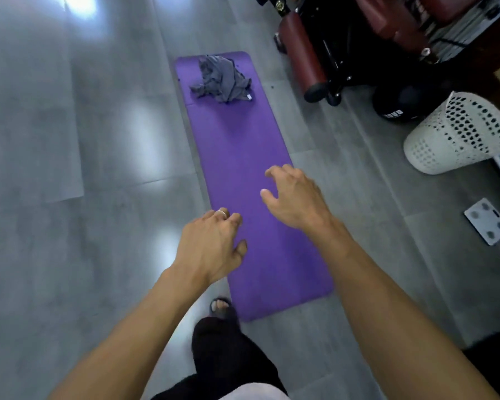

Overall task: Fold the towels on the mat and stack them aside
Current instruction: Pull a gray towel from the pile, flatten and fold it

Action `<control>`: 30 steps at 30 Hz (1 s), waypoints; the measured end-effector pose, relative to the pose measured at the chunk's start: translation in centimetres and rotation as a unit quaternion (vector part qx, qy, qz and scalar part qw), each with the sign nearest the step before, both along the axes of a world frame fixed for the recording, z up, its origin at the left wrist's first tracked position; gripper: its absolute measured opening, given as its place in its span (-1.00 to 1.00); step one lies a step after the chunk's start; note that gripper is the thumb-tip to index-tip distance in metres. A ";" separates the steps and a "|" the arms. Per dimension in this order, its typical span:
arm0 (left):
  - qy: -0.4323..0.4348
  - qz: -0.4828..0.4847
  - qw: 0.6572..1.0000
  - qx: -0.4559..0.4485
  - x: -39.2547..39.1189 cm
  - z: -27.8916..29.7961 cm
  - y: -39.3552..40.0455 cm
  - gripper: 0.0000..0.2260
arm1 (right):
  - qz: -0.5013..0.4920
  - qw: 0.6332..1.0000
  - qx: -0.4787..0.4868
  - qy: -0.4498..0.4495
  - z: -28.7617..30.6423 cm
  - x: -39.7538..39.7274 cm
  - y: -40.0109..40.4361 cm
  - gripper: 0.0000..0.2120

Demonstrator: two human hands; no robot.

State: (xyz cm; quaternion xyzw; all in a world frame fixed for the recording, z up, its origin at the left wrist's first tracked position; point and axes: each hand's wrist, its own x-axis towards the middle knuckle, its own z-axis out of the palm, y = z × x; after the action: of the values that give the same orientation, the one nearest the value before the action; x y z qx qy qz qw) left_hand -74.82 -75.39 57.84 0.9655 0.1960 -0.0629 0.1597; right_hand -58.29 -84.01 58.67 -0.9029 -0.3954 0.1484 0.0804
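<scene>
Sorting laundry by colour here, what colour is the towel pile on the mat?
Grey, the crumpled towel pile on the purple mat, in the head view.

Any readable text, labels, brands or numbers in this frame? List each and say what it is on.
No text here can be read.
Black ball by the basket: white print, too blurred to read.
Grey towels on the purple mat: small white tag, too small to read.
White scale on the floor: dark display slot, nothing legible.
Gym machine: gold badge, blurred.
</scene>
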 end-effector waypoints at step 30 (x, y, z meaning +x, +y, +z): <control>0.056 -0.159 0.983 0.066 36.4 -10.0 67.0 -0.69 | -0.178 0.982 0.027 0.049 -11.2 33.8 61.7 -0.61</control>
State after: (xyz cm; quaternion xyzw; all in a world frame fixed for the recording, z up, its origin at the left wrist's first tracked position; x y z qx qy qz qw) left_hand -38.38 -8.38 47.82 0.9877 0.0518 -0.1282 0.0728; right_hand -24.47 -22.36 47.50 -0.9479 -0.2276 0.1652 0.1495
